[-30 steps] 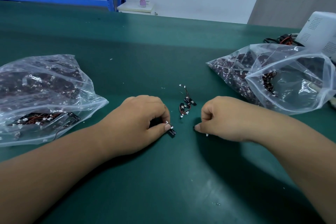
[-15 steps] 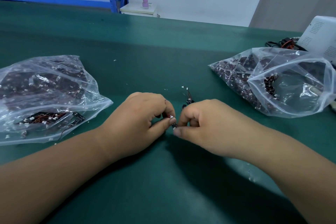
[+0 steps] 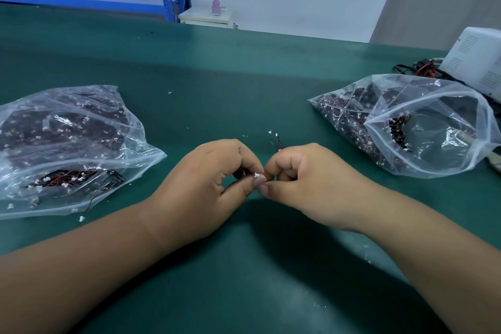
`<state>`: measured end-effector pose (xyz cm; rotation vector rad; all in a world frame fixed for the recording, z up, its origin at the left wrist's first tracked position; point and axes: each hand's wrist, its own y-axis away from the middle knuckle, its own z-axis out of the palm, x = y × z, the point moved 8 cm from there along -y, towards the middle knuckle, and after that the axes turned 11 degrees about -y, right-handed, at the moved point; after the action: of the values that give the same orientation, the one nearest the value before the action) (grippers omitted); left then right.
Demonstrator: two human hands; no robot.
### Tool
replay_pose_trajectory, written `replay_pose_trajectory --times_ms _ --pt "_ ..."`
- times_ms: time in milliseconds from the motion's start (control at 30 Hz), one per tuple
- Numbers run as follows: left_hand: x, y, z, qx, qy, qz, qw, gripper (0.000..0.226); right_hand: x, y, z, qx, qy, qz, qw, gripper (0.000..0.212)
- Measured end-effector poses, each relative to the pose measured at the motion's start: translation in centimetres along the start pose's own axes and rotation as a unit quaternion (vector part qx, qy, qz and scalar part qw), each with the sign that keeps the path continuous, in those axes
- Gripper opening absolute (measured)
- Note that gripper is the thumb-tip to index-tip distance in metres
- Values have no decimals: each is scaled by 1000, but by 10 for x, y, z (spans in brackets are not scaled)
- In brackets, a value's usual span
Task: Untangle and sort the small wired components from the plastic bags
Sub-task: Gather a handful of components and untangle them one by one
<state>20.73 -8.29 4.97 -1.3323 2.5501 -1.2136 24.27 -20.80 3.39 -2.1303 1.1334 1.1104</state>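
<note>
Our left hand [image 3: 206,184] and right hand [image 3: 306,184] touch fingertip to fingertip on the green table [image 3: 244,84]. Both have curled fingers and pinch one small wired part [image 3: 256,175], its white end showing between the thumbs. Just beyond the pinch, loose wires [image 3: 278,141] poke out past the right knuckles. The left bag [image 3: 67,149] lies well to the left of the grip, and the right bag [image 3: 406,122], mouth open, well to its right.
</note>
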Motion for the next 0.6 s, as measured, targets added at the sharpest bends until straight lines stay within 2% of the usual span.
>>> replay_pose_trajectory --times_ms 100,200,267,333,500,600 --pt "-4 2 3 -23 -32 -13 999 19 3 -1 -12 13 8 16 1000 20" --pt "-20 5 12 -92 -111 -78 986 37 9 -1 -40 55 142 39 988 17" --pt "-28 7 20 -154 -151 -106 971 33 17 0 -50 39 225 78 970 15" --pt "-30 7 25 -188 -170 -105 962 24 26 1 -51 14 249 114 962 15" --pt "-22 7 28 -196 -150 -65 967 6 37 2 -40 -36 248 138 958 14" --pt "-21 6 28 -188 -126 -52 973 10 37 0 -46 -16 253 125 959 12"
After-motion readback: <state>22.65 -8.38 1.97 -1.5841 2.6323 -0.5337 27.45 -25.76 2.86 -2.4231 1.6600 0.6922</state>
